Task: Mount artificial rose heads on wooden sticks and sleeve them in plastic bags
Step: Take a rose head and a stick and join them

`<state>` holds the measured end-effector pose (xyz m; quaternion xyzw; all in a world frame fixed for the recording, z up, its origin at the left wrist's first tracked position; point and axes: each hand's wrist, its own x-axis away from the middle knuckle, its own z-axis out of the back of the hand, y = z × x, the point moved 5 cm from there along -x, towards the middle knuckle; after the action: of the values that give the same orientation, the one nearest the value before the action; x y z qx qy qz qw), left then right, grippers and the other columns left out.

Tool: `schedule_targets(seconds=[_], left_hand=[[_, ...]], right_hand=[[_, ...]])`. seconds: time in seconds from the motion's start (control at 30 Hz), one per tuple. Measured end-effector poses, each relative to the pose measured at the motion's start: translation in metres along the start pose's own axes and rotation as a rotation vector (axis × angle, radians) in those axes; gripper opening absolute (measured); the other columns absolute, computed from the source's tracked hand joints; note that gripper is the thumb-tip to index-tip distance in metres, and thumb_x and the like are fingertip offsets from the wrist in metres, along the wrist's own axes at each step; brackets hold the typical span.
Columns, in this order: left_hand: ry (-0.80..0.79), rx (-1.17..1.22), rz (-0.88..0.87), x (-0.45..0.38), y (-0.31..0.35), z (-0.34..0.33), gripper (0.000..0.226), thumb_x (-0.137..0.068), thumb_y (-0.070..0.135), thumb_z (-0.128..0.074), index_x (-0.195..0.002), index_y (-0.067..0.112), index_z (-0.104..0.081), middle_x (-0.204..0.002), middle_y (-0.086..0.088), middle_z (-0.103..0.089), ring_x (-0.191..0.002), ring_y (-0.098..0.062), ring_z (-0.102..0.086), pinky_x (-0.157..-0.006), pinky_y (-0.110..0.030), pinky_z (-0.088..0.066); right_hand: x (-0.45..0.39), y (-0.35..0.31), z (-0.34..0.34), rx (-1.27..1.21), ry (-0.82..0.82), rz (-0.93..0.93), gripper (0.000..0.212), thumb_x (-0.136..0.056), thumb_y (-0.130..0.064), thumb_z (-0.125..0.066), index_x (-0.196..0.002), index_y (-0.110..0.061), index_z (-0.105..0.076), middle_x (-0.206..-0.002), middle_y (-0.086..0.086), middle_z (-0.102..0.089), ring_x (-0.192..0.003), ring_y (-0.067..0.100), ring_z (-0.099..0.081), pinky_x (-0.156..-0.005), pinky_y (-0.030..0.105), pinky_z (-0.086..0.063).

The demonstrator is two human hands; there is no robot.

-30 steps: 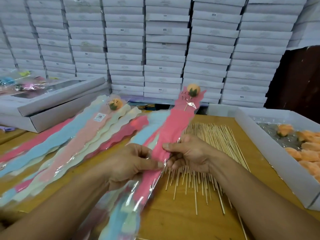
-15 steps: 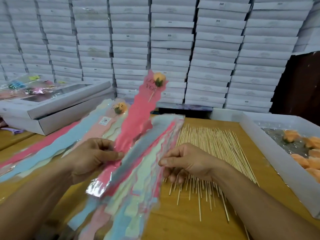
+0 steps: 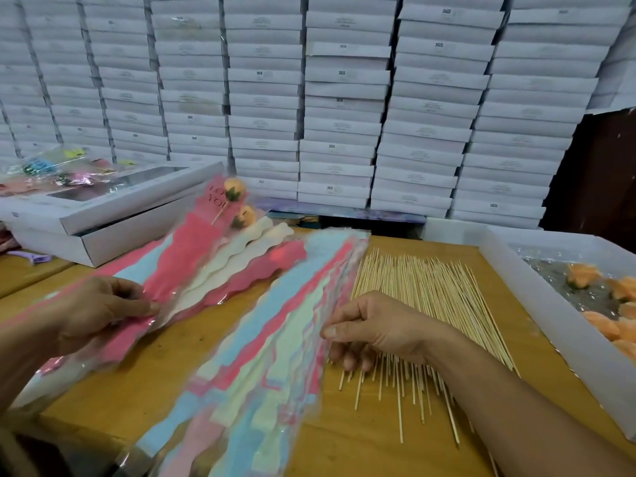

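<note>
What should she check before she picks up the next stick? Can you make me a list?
1. Finished pink sleeved rose laid on the pile: not ok, left hand grips it.
2. Right hand free: cannot tell, curled at the empty bags edge.
3. Wooden sticks within reach: ok, beside the right hand.
4. Orange rose heads left in the tray: ok.
5. Empty bags at hand: ok.
</note>
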<state>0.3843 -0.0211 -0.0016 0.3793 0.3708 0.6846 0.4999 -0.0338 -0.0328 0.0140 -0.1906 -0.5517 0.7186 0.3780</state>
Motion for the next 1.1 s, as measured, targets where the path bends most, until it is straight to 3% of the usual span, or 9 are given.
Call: schedule_targets(seconds=[0.27, 0.43, 0.57, 0.67, 0.73, 0.8, 0.97, 1.03, 1.1], left_hand=[[0.125, -0.140, 0.106, -0.003, -0.009, 0.026, 0.050, -0.043, 0.033, -0.096, -0.068, 0.003, -0.066, -0.058, -0.006, -0.054, -0.047, -0.018, -0.046, -0.047, -0.022, -0.038], [0.199, -0.418, 0.108, 0.001, 0.002, 0.037, 0.056, -0.035, 0.059, -0.094, -0.062, 0.016, -0.069, -0.048, -0.008, -0.057, -0.040, -0.022, -0.051, -0.042, -0.029, -0.042], [0.219, -0.681, 0.093, -0.003, 0.001, 0.046, 0.077, -0.047, 0.082, -0.076, -0.065, 0.008, -0.068, -0.052, -0.011, -0.066, -0.038, -0.025, -0.057, -0.042, -0.031, -0.049], [0.279, -0.970, 0.010, -0.010, 0.009, 0.052, 0.093, -0.044, 0.101, -0.042, -0.053, 0.010, -0.054, -0.042, -0.001, -0.054, -0.040, -0.022, -0.050, -0.047, -0.029, -0.040], [0.374, -1.007, -0.116, -0.003, 0.029, 0.042, 0.084, -0.052, 0.095, -0.042, -0.052, 0.011, -0.051, -0.046, -0.004, -0.053, -0.044, -0.022, -0.050, -0.050, -0.029, -0.042], [0.420, -0.964, -0.242, 0.014, 0.059, 0.012, 0.063, -0.071, 0.075, -0.062, -0.053, 0.015, -0.054, -0.048, -0.003, -0.056, -0.048, -0.023, -0.055, -0.052, -0.033, -0.050], [0.235, -0.819, -0.439, 0.054, 0.120, -0.095, 0.034, -0.090, 0.030, -0.071, -0.061, 0.017, -0.056, -0.057, 0.000, -0.057, -0.056, -0.019, -0.053, -0.053, -0.031, -0.038], [0.143, -0.774, -0.475, 0.063, 0.138, -0.136, 0.029, -0.092, 0.025, -0.066, -0.067, 0.015, -0.058, -0.063, -0.001, -0.060, -0.063, -0.021, -0.057, -0.059, -0.034, -0.044], [0.093, -0.735, -0.509, 0.065, 0.157, -0.172, 0.026, -0.093, 0.024, -0.064, -0.070, 0.014, -0.058, -0.066, -0.001, -0.062, -0.065, -0.020, -0.059, -0.061, -0.035, -0.045]], right_hand=[[-0.003, 0.006, 0.006, -0.023, 0.010, -0.014, 0.025, -0.095, -0.018, -0.069, -0.108, 0.004, -0.070, -0.085, 0.015, -0.075, -0.064, 0.020, -0.069, -0.048, 0.025, -0.051], [-0.002, 0.004, 0.014, -0.071, 0.078, -0.003, 0.021, -0.095, -0.017, -0.068, -0.107, 0.001, -0.070, -0.080, 0.016, -0.074, -0.060, 0.019, -0.067, -0.044, 0.023, -0.049], [0.002, 0.002, 0.037, -0.105, 0.261, 0.021, 0.019, -0.096, -0.020, -0.067, -0.105, -0.005, -0.074, -0.074, 0.012, -0.073, -0.055, 0.015, -0.063, -0.042, 0.022, -0.045], [0.005, 0.005, 0.055, -0.077, 0.415, 0.019, 0.015, -0.097, -0.021, -0.065, -0.101, -0.013, -0.076, -0.064, 0.005, -0.067, -0.048, 0.011, -0.054, -0.041, 0.022, -0.040], [0.005, 0.009, 0.064, -0.085, 0.506, 0.010, 0.014, -0.098, -0.020, -0.064, -0.097, -0.013, -0.077, -0.057, 0.002, -0.062, -0.045, 0.011, -0.048, -0.039, 0.022, -0.035], [0.006, 0.013, 0.073, -0.120, 0.591, 0.000, 0.014, -0.097, -0.018, -0.065, -0.097, -0.010, -0.076, -0.052, 0.000, -0.056, -0.042, 0.010, -0.042, -0.038, 0.021, -0.031], [0.013, 0.020, 0.093, -0.116, 0.768, -0.019, 0.013, -0.096, -0.021, -0.066, -0.097, -0.013, -0.075, -0.047, -0.008, -0.053, -0.037, 0.003, -0.042, -0.038, 0.018, -0.033], [0.016, 0.020, 0.101, 0.068, 0.822, -0.032, 0.013, -0.096, -0.024, -0.066, -0.097, -0.016, -0.076, -0.055, -0.013, -0.060, -0.048, 0.001, -0.054, -0.050, 0.021, -0.042], [0.020, 0.020, 0.108, 0.339, 0.850, -0.079, 0.015, -0.096, -0.026, -0.064, -0.096, -0.018, -0.076, -0.078, -0.011, -0.066, -0.072, 0.005, -0.062, -0.070, 0.029, -0.050]])
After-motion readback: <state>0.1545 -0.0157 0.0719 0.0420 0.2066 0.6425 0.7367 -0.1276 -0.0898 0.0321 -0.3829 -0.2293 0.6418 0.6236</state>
